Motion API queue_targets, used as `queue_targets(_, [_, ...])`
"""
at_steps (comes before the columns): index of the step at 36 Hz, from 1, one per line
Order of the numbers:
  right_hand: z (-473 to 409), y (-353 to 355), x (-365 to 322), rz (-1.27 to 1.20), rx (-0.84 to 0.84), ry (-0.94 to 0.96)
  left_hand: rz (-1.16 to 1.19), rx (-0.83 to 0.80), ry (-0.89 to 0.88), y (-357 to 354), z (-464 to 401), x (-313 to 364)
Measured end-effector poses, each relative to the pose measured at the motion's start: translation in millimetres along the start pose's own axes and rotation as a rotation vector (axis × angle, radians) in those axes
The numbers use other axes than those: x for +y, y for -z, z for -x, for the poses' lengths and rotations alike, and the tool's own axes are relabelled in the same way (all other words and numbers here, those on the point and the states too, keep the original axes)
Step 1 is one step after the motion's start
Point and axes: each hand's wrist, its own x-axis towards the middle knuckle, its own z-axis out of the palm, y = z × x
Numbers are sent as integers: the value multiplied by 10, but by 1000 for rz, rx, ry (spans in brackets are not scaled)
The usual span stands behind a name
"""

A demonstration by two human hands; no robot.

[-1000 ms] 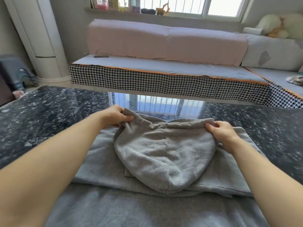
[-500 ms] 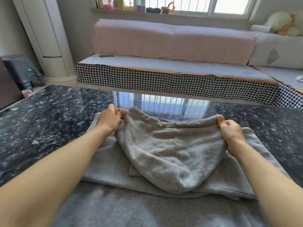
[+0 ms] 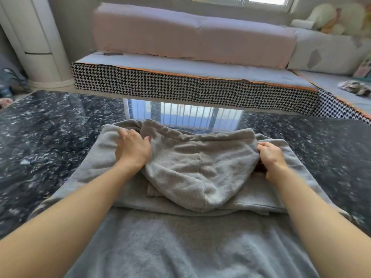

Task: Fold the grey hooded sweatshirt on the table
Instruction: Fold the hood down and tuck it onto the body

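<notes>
We see the right hand [image 3: 271, 157] curled round the right edge of the hood [image 3: 198, 169], pinching the fleece between thumb and fingers. The left hand [image 3: 132, 149] lies palm down at the hood's left edge, fingers spread and nearly straight, pressing the cloth rather than gripping it, with the thumb touching the hood's rim. The hood is turned down flat over the body of the grey hooded sweatshirt [image 3: 180, 247], its rounded tip pointing toward us and its opening toward the far side. The sweatshirt lies spread on the dark speckled table [image 3: 50, 141], its upper part folded into a band that both forearms cross, the lower part reaching to the near edge of the view. Beyond the table stands a low sofa [image 3: 190, 85] with a houndstooth front and a pink back cushion [image 3: 190, 35]. A white cylindrical unit [image 3: 38, 41] stands at the far left. We find no containers we can make out.
</notes>
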Motion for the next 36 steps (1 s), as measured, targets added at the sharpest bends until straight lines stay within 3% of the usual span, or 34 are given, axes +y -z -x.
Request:
queue_targets(9, [252,-30,210,114,166,71,-394,61,-118,-120,138,8])
queue_targets(12, [484,-66,254,142,250,177,-384,88,-177,-93,166,23])
queue_targets(16, [596,-64,279,144,261,251,73,122,8,2,92,-66])
queue_targets(20, [613,-67,258,185,230,244,960,149,582,93,-156,-218])
queue_targets(22, [621,-72,257,198,217,252,1092,113,709,112,-164,-245])
queue_targets(31, [613,-72,264,207,206,257,445,-14,380,124,191,4])
queue_targets(36, [608,-71,279,199,215,262,394,131,215,41,307,-159])
